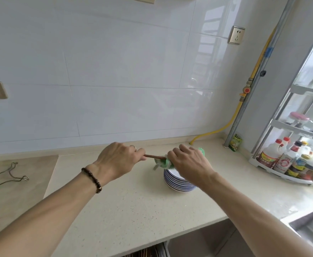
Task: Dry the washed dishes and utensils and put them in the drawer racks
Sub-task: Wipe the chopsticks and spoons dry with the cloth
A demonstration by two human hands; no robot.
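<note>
White tiles back our counter point(133, 210). Our left hand point(117, 160) pinches the chopsticks point(154, 156); our right hand point(188, 161) clenches a green cloth point(164, 163) round them, above stacked plates point(178, 183). A slipping grip could drop the chopsticks onto the plates.

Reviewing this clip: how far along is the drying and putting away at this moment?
Midway, by the look of it. A stack of plates sits on the counter; whether it is dried I cannot tell. In hand: the left hand holds brown chopsticks while the right hand wraps a green cloth round their far end. Left: the chopsticks and plates have yet to reach the drawer rack, barely visible at the bottom edge.
</note>
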